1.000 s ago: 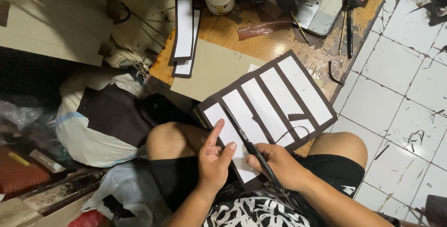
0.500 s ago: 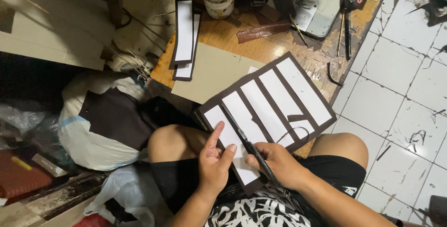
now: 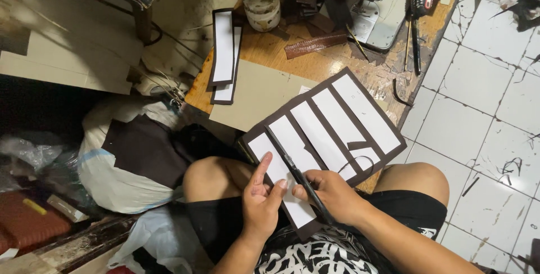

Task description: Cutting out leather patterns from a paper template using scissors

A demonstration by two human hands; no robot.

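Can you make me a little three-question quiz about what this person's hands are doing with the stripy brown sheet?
1. True or false: the left hand presses flat on a white strip of the dark brown sheet.
2. What does the right hand hold? A) a red screwdriver B) a thin black cutting tool C) a round tub
3. Fill in: two finished strips lie on the wooden ____, beside the round tub.

Key: 1 true; 2 B; 3 table.
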